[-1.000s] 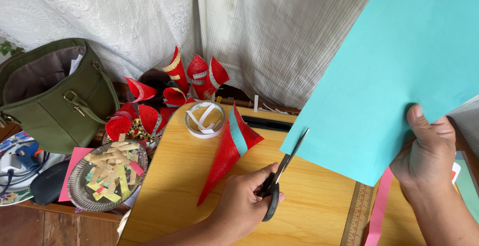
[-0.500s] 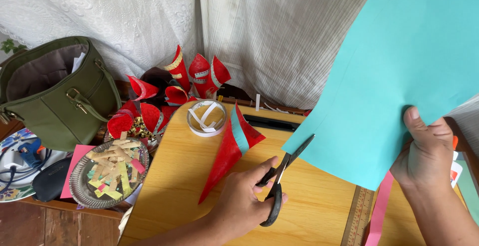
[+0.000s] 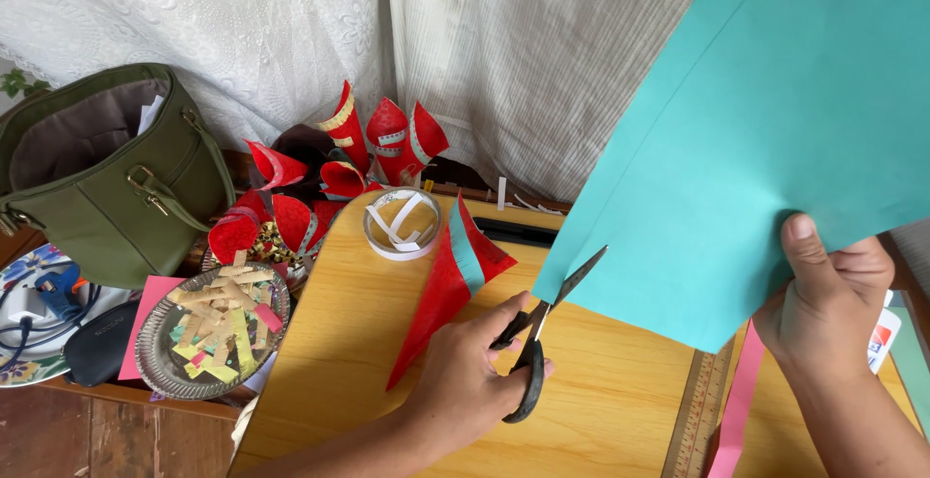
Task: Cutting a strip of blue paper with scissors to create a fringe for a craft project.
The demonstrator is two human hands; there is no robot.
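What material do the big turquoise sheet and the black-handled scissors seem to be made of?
Big turquoise sheet: probably thick paper or thin card, matte; it stays flat and smooth while the right hand holds it up. Black-handled scissors, in the left hand: handles look like plastic; dark blades, probably metal.

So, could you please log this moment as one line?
left hand: scissors open at teal paper edge | right hand: holds paper

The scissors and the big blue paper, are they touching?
Touching. The head view shows the scissors blades open around the teal paper edge, meeting it.
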